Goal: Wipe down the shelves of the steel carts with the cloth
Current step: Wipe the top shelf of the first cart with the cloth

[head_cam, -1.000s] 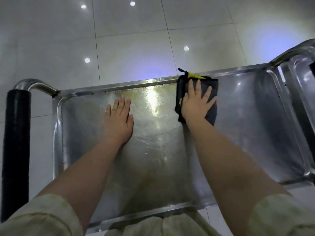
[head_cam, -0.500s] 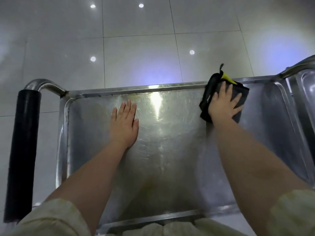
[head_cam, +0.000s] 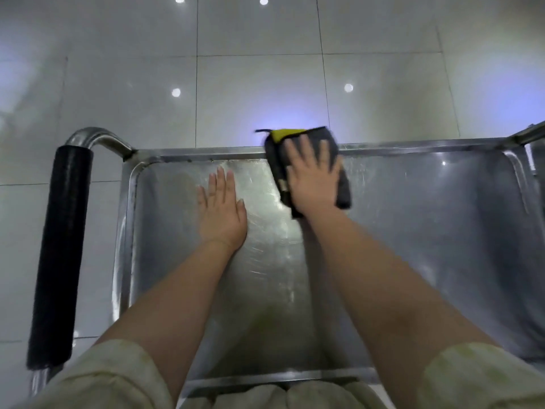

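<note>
The top shelf (head_cam: pixel 427 231) of a steel cart fills the lower half of the view, shiny with streaks near its middle. A dark grey cloth (head_cam: pixel 343 190) with a yellow corner lies against the shelf's far rim, partly over the edge. My right hand (head_cam: pixel 312 178) presses flat on the cloth, fingers spread and blurred by motion. Flat on the bare steel just left of the cloth rests my left hand (head_cam: pixel 221 211), holding nothing.
The cart's handle (head_cam: pixel 59 246), wrapped in black foam, runs along the left side. Part of a second steel cart (head_cam: pixel 535 143) shows at the right edge. Glossy white floor tiles (head_cam: pixel 250 84) lie beyond the far rim.
My right hand has slid the cloth back left along the far rim, after sweeping right earlier. My left hand has stayed planted on the shelf.
</note>
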A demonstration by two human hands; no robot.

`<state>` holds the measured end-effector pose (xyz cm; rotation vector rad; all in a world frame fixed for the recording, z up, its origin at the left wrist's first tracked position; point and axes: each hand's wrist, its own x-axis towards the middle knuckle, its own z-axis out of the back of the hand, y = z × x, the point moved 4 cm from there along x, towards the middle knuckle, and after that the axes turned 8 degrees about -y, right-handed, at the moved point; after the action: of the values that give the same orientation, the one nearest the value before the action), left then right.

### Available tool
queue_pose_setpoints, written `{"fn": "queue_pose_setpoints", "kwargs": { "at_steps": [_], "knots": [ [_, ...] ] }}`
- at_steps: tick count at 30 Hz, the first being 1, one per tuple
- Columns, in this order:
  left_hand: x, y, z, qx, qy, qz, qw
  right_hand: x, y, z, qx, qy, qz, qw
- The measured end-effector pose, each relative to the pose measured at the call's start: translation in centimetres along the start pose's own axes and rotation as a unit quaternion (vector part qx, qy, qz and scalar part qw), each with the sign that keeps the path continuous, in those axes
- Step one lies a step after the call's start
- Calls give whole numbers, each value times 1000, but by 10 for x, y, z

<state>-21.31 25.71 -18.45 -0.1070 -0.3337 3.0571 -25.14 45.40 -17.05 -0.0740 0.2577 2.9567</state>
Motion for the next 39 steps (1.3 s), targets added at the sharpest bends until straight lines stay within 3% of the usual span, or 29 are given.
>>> {"fn": "queue_pose_setpoints", "kwargs": {
  "at_steps": [3,5,8,11,14,16,18,20,22,24,27,30,33,36,39],
  "knots": [
    [-1,-4,-2,11,13,-7,1000,-11,-103,21,-13,-31,-174,984],
    [-2,-6,-1,15,13,-11,1000,-24,-160,33,5,-32,-303,953],
    [-3,-6,-1,12,11,-15,1000,-33,-174,34,16,-20,-398,917],
    [-1,-1,3,-26,12,-19,999,-24,-96,18,15,-39,-317,948],
    [6,8,14,-182,-1,-6,983,-20,32,-8,-10,-3,-105,994],
    [9,24,24,-259,-20,45,965,-33,108,-24,-17,39,54,998],
    [9,44,30,-224,-35,82,970,-40,137,-28,0,62,131,989],
    [8,62,32,-133,-32,58,989,-35,121,-23,21,43,127,991],
    [4,78,32,-73,-12,23,997,-28,74,-17,16,17,62,998],
    [1,87,30,-42,-1,-10,999,-25,3,-6,2,-12,-59,998],
    [-1,88,27,-16,-7,-43,999,-44,-110,14,11,-22,-269,963],
    [-1,88,24,-2,-15,-42,999,-64,-140,20,17,-12,-363,931],
    [0,89,22,7,-6,-42,999,-66,-65,5,5,-31,-294,955],
    [0,89,24,11,-7,-43,999,-81,58,-17,-16,-5,-103,995],
    [0,89,28,20,-14,-44,999,-111,134,-31,-6,41,75,996]
  ]
}}
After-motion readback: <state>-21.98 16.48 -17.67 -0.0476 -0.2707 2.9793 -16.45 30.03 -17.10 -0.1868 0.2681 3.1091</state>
